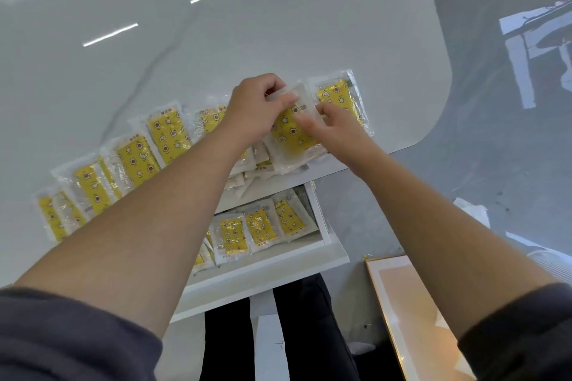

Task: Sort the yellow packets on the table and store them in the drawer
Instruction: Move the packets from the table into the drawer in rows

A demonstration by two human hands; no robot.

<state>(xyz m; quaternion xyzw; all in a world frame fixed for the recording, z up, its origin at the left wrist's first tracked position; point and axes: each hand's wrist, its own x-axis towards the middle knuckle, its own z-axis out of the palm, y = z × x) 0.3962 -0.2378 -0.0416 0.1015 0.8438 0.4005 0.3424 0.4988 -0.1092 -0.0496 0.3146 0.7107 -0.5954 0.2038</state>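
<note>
Several yellow packets in clear wrappers lie in a row along the near edge of the white table [278,25], running from the far left [93,185] to the right end [339,96]. My left hand [257,105] and my right hand [337,124] both pinch one yellow packet [291,133] near the table's right front corner, the left at its top edge, the right on its right side. Below the table edge the white drawer [278,269] stands pulled out, with several yellow packets [260,226] lying flat inside it.
A loose heap of packets [247,173] sits at the table edge under my left wrist. A light wooden board [411,312] leans on the grey floor to the right of the drawer. My dark trousers [312,328] show below the drawer.
</note>
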